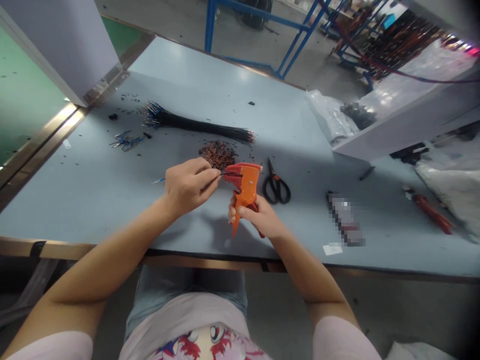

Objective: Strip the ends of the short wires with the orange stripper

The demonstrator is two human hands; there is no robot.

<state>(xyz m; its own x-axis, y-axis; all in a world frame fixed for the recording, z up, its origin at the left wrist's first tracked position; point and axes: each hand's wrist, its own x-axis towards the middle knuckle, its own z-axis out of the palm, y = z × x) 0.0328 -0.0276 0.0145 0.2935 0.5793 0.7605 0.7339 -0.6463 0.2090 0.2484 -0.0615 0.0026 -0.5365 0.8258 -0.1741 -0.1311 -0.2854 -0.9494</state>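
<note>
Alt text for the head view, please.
A person's right hand grips an orange-and-red wire stripper while the left hand holds a thin wire at its jaws. Beyond them on a pale blue table lie a pile of clippings and a black wire bundle; scissors lie to the right.

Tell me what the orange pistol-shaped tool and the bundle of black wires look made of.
Orange pistol-shaped tool: painted metal or hard plastic; its smooth, even colour fits both. Bundle of black wires: probably plastic-coated metal, smooth and dark outside, with coppery ends showing.
</note>
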